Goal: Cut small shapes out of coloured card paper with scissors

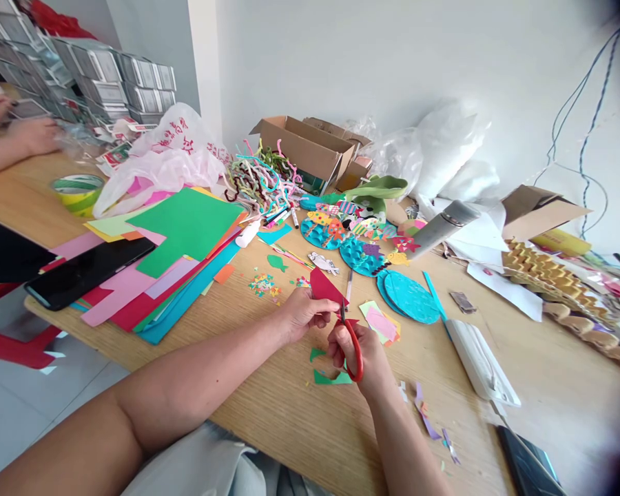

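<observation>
Between the fingers of my left hand (306, 313) is a piece of red paper (324, 286), held up over the table. My right hand (364, 355) grips red-handled scissors (357, 351), whose blades meet the lower right edge of that paper. Green paper scraps (331, 377) lie on the tabletop under my hands. Small cut pieces in pink, yellow and green (379, 322) sit just right of the scissors. A green paper fish shape (277, 262) and a white fish cutout with drawn lines (323, 262) lie beyond my left hand, near a pile of tiny confetti bits (263, 284).
Coloured paper sheets (186, 220) and a black phone (90, 272) lie at left. Blue painted discs (410, 296), pipe cleaners (261, 182), a grey flask (441, 227) and a cardboard box (304, 148) stand farther back. A white power strip (480, 362) is at right. Another person's hands (34, 134) show far left.
</observation>
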`<state>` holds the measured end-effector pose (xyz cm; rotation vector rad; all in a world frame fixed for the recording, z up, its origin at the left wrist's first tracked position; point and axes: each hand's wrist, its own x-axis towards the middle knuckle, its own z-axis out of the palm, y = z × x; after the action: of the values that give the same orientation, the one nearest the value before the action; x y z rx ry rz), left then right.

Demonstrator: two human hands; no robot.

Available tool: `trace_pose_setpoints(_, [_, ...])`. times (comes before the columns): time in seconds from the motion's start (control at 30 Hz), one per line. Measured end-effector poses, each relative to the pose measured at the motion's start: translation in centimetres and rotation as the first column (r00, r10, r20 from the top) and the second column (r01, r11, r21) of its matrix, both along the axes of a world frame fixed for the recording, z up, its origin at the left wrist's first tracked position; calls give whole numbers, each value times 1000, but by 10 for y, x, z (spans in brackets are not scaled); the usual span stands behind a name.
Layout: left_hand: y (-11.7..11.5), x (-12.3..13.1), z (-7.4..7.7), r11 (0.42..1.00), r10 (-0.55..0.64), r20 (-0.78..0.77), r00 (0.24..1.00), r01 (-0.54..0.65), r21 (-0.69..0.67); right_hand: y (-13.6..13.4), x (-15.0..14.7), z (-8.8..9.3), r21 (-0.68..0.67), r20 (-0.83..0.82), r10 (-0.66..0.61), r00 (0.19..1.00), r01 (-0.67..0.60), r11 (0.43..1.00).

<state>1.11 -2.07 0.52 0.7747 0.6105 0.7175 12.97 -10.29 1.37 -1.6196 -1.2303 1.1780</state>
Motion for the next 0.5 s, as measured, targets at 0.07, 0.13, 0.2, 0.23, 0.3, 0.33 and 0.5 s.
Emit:
trace_pose_setpoints(0.07, [0,0,0,1000,-2,-10,1000,2,14,0,1,-1,4,1,9,1000,-9,1000])
trace_pose_setpoints(0.13, [0,-1,1,1000,-1,-20,1000,2,19,0,3,-2,7,-3,16,1000,-15,1000])
trace_pose_setpoints(0.2, [0,-1,1,1000,-2,-34,999,2,21,0,3,-2,9,-8,19,1000,-19,1000])
trace_pose_setpoints(0.23, [0,-1,1,1000,-2,-40,999,3,20,0,3,-1,9,-7,22,1000,-22,1000])
trace_pose_setpoints(0.3, [1,-2,2,1000,-4,-47,999,4,21,0,3,-1,11,2,30,1000,-30,999])
trace_pose_setpoints(0.33, [1,-2,2,1000,-3,-48,999,4,22,0,3,0,11,7,34,999,-34,999])
trace_pose_setpoints(0.5, [1,-2,2,1000,-6,-44,999,7,25,-1,2,0,-6,10,29,1000,-29,1000])
